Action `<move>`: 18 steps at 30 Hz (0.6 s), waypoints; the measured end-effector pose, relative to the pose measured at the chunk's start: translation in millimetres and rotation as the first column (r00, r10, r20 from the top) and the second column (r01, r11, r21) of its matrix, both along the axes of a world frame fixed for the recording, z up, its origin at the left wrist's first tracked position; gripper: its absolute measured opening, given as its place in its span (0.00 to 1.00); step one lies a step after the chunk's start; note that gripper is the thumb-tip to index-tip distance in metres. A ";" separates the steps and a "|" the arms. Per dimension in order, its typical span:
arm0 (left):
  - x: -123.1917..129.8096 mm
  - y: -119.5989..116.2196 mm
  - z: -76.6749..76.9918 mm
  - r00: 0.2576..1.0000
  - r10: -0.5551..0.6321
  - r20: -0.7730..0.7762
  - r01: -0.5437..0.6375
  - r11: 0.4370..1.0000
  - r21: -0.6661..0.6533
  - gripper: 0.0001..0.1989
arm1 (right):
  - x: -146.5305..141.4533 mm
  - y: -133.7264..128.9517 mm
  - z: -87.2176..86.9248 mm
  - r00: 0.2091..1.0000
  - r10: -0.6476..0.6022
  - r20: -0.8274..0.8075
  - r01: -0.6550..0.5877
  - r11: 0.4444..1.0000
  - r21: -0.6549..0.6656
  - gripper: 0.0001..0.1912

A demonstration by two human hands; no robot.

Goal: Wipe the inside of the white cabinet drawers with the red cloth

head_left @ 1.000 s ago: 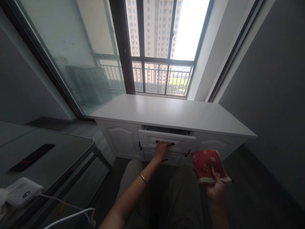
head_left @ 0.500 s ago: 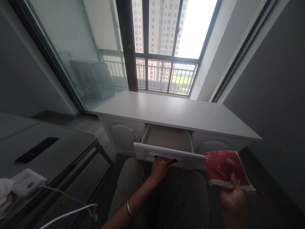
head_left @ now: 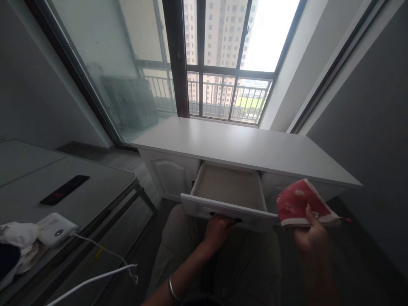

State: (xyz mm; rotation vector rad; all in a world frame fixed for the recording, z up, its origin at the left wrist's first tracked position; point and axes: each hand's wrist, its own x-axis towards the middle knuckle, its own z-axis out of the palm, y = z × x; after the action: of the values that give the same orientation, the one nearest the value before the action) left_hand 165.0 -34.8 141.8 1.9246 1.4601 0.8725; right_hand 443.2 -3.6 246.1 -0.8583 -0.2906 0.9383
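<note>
A white cabinet (head_left: 236, 142) stands in front of me, its middle drawer (head_left: 228, 185) pulled out with a bare beige bottom showing. My left hand (head_left: 218, 233), with a silver bangle on the wrist, has its fingers hooked round the dark handle (head_left: 237, 220) on the drawer front. To the right of the drawer, my right hand (head_left: 310, 236) pinches a folded red cloth (head_left: 296, 202) with pale edges, thumb on top. The cloth is held up near the drawer's right front corner.
On the left, a glass-topped table (head_left: 105, 176) bears a black phone (head_left: 64, 190), a white device (head_left: 57, 229) with a cable and some white cloth (head_left: 21, 233). A window and glass door are behind the cabinet.
The drawer is pulled out farther toward me, with my left hand still on its handle. The red cloth in my right hand has shifted up and tilted. The view has moved slightly.
</note>
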 end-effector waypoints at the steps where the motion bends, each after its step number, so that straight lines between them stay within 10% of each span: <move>1: -1.5 -3.4 1.1 0.998 -0.008 0.061 0.007 1.000 0.012 0.11 | -8.6 7.2 7.2 1.000 0.019 0.015 -0.018 1.000 -0.023 0.21; 8: -57.1 -52.4 -19.4 0.910 0.179 0.374 -0.249 0.957 0.148 0.21 | -69.6 64.1 26.0 0.944 0.306 0.127 -0.296 0.951 -0.091 0.12; 14: -133.7 -60.4 -71.6 0.644 0.668 0.373 -0.728 0.685 0.032 0.16 | -99.3 108.7 -8.5 0.914 0.360 0.188 -0.327 0.927 -0.183 0.14; 18: -147.9 -43.7 -97.8 0.677 0.712 0.188 -0.725 0.689 0.002 0.23 | -119.9 142.3 -37.5 0.758 0.441 0.480 -0.341 0.896 -0.284 0.13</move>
State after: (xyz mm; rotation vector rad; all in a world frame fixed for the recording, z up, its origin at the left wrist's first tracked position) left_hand 17.0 -78.4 44.0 1.2237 2.1377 1.4125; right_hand 323.2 138.7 208.6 -1.2568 -0.9153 1.1124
